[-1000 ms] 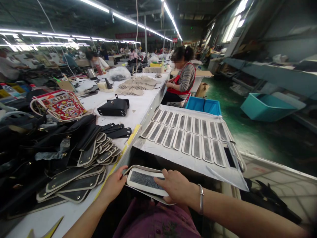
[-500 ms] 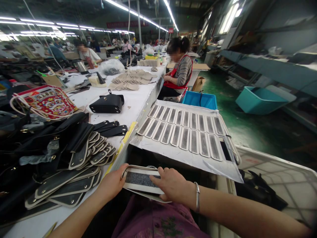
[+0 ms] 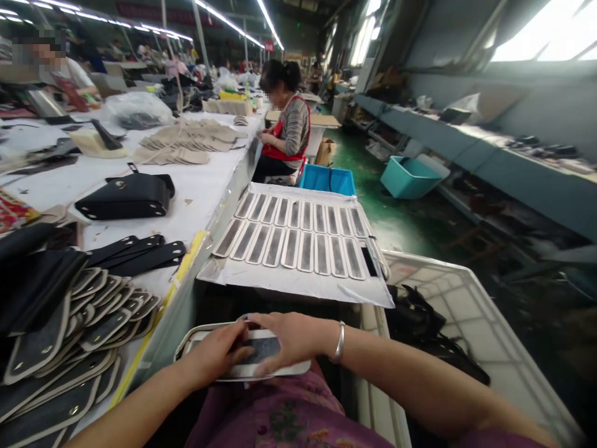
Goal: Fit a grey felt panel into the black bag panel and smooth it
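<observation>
Two bare hands are resting on one light-rimmed piece (image 3: pixel 293 368) with a dark panel. It is lying crosswise just in front of the person's purple shirt (image 3: pixel 280 420), below the board's near edge and beside the table. The left hand (image 3: pixel 212 358) is staying out over the piece's left part, half closed, with bent fingers and thumb touching its face; whether it is gripping the piece cannot be told, since the hand is covering the contact. The right hand (image 3: pixel 293 342) is spreading wide across the right part, its forefinger reaching along the far rim and its thumb standing well apart from it, touching the face nearer the shirt. Between the hands, some dark panel is showing. A bracelet (image 3: pixel 340 342) is circling the right wrist.

Beyond the hands, a pale board (image 3: pixel 289 288) is bearing two rows of strips (image 3: pixel 291 249). To the left, flaps (image 3: pixel 105 333) are lying heaped on the white table (image 3: pixel 200 186), near black straps (image 3: pixel 153 256) and a black bag (image 3: pixel 128 198). Yellow tape (image 3: pixel 187 261) is running along the table's edge. On the right, a white crate (image 3: pixel 501 323) is holding black items. Farther off, a co-worker (image 3: pixel 293 134) in a red apron is sitting beside the table.
</observation>
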Demonstrator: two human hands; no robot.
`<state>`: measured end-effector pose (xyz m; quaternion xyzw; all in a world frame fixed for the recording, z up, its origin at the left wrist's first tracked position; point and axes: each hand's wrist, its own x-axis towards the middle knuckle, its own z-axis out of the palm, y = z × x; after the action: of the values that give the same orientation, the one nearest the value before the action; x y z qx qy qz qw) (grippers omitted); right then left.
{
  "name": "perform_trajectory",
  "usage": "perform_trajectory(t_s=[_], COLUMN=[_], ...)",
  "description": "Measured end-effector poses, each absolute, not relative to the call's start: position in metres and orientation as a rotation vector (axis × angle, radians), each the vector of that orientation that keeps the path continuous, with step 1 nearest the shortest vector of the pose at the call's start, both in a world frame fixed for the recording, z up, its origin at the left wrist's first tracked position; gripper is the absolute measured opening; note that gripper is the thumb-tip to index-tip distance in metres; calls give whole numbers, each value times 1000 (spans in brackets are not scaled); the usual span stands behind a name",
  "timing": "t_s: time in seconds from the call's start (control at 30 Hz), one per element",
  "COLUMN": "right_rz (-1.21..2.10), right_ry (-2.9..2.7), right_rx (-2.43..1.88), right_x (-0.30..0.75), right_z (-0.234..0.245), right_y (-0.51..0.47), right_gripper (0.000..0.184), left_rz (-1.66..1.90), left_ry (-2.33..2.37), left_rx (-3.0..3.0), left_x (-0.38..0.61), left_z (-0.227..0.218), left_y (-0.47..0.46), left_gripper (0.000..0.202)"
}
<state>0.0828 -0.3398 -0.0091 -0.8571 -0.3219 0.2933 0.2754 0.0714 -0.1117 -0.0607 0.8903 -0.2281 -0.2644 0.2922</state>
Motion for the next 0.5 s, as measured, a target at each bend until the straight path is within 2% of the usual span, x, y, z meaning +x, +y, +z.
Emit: perform_trajectory(t_s=[0.1,0.17,0.23,0.3,0.4,0.5], right_rz=[942,1081,1145,1064,924,792], right_ry=[-123,155,145,56,-25,-108], right_rx=[-1958,-1837,-1869,-1992,-2063,-2003], right_x=[86,77,63,52,43,40], right_z=[-13,-25,-40,-54,-65,-65], right_y=[-377,-398,-409,-411,-406,-403], right_gripper=[60,58,56,46,33,35], left_rz=[-780,-835,-852,-795,-646,-581], left_ry=[-678,-744,-831,-951,-1207,-1393], left_rx=[2462,2524,2561,2559,2523,2520], left_x=[73,72,71,71,70,68], left_z=[-63,-62,-63,-67,-75,-76], left_y=[-113,-116,-119,-121,-118,-118], left_gripper=[21,22,23,29,48,65])
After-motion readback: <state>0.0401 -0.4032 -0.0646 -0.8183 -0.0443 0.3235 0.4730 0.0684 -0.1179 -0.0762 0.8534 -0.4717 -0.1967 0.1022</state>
